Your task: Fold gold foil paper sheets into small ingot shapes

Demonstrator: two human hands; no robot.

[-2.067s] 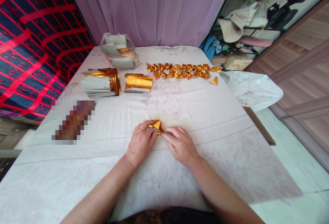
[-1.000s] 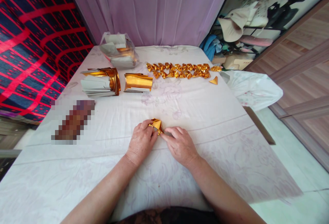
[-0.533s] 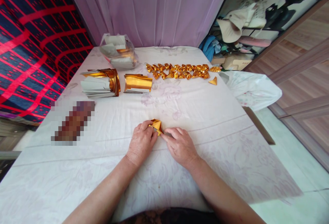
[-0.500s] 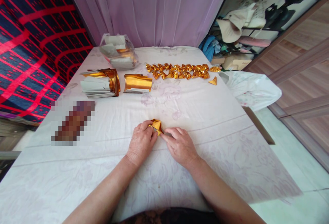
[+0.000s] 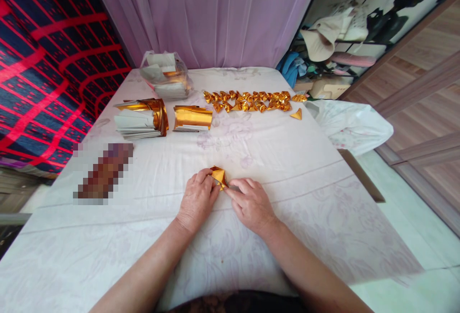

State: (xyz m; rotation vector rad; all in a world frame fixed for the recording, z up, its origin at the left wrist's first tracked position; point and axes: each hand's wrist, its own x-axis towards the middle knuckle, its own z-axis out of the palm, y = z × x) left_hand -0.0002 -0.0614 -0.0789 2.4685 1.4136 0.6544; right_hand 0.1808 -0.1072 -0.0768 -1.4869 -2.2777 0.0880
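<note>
A partly folded piece of gold foil paper (image 5: 219, 176) rests on the cloth-covered table between my hands. My left hand (image 5: 197, 197) grips its left side, with thumb and fingers closed on the edge. From the right, my right hand (image 5: 252, 203) pinches the lower right edge of the same piece with its fingertips. Farther back, folded gold pieces (image 5: 247, 101) lie in a double row. One flat gold triangle (image 5: 296, 114) sits apart, just in front of the row's right end.
Stacks of gold and grey paper sheets (image 5: 138, 120) and a smaller gold stack (image 5: 193, 118) stand at the back left. Behind them is a clear plastic bag (image 5: 166, 75) of more sheets. A blurred-out object (image 5: 104, 171) lies at left. Shelves (image 5: 341, 40) stand beyond the table's right corner.
Both hands stay nearly in place on the gold foil paper, whose shape looks almost the same. The view has tilted very slightly.
</note>
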